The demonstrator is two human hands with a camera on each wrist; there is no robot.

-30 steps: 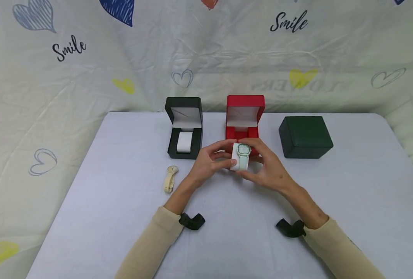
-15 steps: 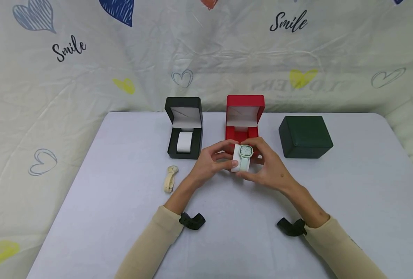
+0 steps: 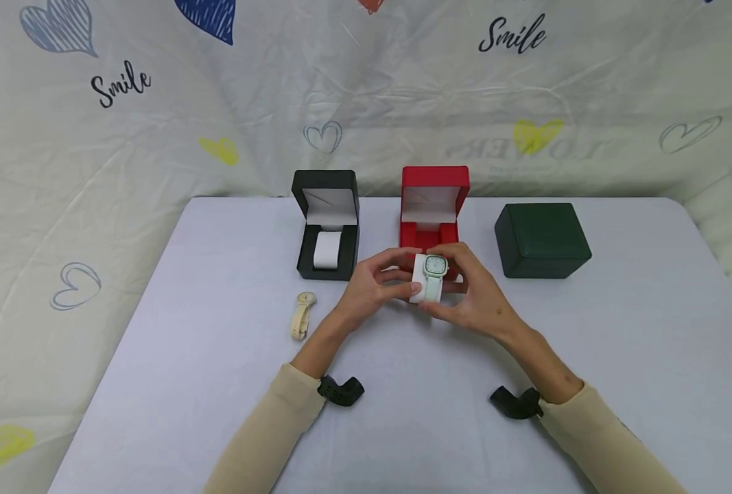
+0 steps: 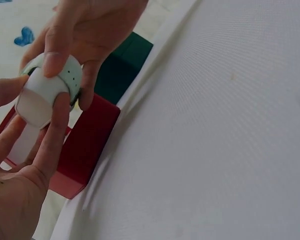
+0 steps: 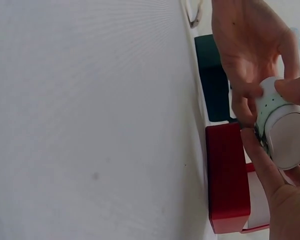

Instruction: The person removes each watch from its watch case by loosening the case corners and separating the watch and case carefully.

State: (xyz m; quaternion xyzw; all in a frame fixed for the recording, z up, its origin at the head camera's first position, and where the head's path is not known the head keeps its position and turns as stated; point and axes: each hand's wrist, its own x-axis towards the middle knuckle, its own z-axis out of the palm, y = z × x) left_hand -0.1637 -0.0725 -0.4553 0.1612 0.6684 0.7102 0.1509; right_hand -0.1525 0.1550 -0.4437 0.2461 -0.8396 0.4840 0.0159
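Note:
A mint-green wristwatch (image 3: 435, 265) with a square face is wrapped round a white watch cushion (image 3: 419, 276). Both hands hold the pair just in front of the open red watch box (image 3: 435, 177). My left hand (image 3: 366, 291) pinches the cushion's left end between thumb and fingers. From the other side, my right hand (image 3: 479, 298) grips the watch and cushion. In the left wrist view, the pale strap (image 4: 71, 74) circles the cushion. The strap's small holes show in the right wrist view, beside the bare rounded cushion end (image 5: 290, 140). Fingers hide part of the red box.
An open black watch box (image 3: 307, 255) with a white cushion (image 3: 327, 250) inside stands to the left. A cream wristwatch (image 3: 302, 315) lies in front of it. At the right sits a closed dark green box (image 3: 543, 240). White cloth covers the table (image 3: 403, 425).
The watch and cushion have shifted slightly right and turned a little in the hands since a second ago. The boxes and the cream watch stay where they were.

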